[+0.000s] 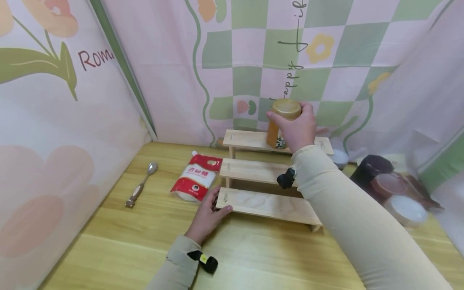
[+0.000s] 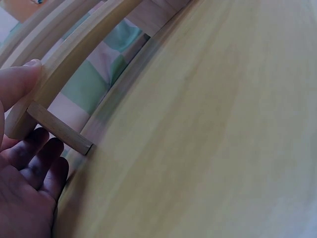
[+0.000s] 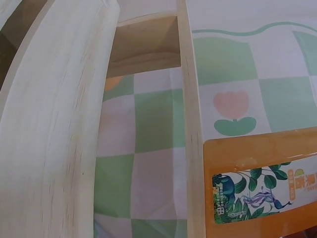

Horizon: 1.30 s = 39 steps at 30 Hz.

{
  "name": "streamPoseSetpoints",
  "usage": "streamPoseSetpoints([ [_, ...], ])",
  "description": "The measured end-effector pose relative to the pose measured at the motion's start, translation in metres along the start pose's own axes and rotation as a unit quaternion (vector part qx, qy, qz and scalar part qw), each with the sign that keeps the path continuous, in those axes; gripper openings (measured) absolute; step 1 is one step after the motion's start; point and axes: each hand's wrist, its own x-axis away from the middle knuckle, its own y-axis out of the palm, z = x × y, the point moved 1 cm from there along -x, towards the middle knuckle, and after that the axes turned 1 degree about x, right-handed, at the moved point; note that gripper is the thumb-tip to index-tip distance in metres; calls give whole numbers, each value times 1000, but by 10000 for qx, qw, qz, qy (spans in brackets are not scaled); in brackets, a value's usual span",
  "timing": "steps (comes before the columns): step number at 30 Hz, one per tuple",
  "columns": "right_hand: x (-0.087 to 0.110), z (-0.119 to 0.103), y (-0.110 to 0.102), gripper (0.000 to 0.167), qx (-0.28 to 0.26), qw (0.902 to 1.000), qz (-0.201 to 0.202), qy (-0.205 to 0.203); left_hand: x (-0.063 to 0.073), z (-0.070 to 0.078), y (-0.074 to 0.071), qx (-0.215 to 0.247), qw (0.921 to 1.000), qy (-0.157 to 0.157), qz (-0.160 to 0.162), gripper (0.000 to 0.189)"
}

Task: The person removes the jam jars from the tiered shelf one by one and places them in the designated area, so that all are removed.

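A three-tier wooden step rack (image 1: pixel 270 203) stands on the table. My right hand (image 1: pixel 300 128) grips an amber jar (image 1: pixel 272 133) with a yellowish lid, around its upper part, at the top tier. In the right wrist view the jar (image 3: pixel 257 144) shows a leafy printed label and its base meets the top board's edge; the fingers are out of that view. My left hand (image 1: pixel 208 215) holds the left end of the lowest tier. In the left wrist view, its thumb lies on the board (image 2: pixel 74 57) and the other fingers curl below, near a short leg.
Left of the rack lie a red and white sugar bag (image 1: pixel 197 177) and a metal spoon (image 1: pixel 141 185) with a brown handle. Right of it, partly behind my right arm, are a dark container (image 1: pixel 373 167), a white bowl (image 1: pixel 406 211) and other blurred items. Patterned curtains (image 1: pixel 250 80) hang behind.
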Motion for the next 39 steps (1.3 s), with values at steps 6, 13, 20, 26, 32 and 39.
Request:
streamPoseSetpoints([
  [6, 1, 0, 1, 102, 8, 10000, 20, 21, 1, 1, 0, -54, 9999, -81, 28, 84],
  [13, 3, -1, 1, 102, 2, 10000, 16, -28, 1, 2, 0, -128, 9999, -37, 37, 84],
  [20, 10, 2, 2, 105, -48, 9998, -56, -164, 0, -1, -1, -70, 10000, -7, 21, 84],
  [26, 13, 5, -2, 106, -201, 9993, -215, -246, 0, -2, -1, -58, 10000, -14, 18, 84],
  [32, 15, 10, -10, 109, -181, 9993, -302, -111, 0, -2, 0, -84, 10000, -32, 20, 84],
  [39, 17, 20, -21, 115, -39, 9993, -357, 86, 0, -3, -1, -42, 10000, 49, 4, 84],
])
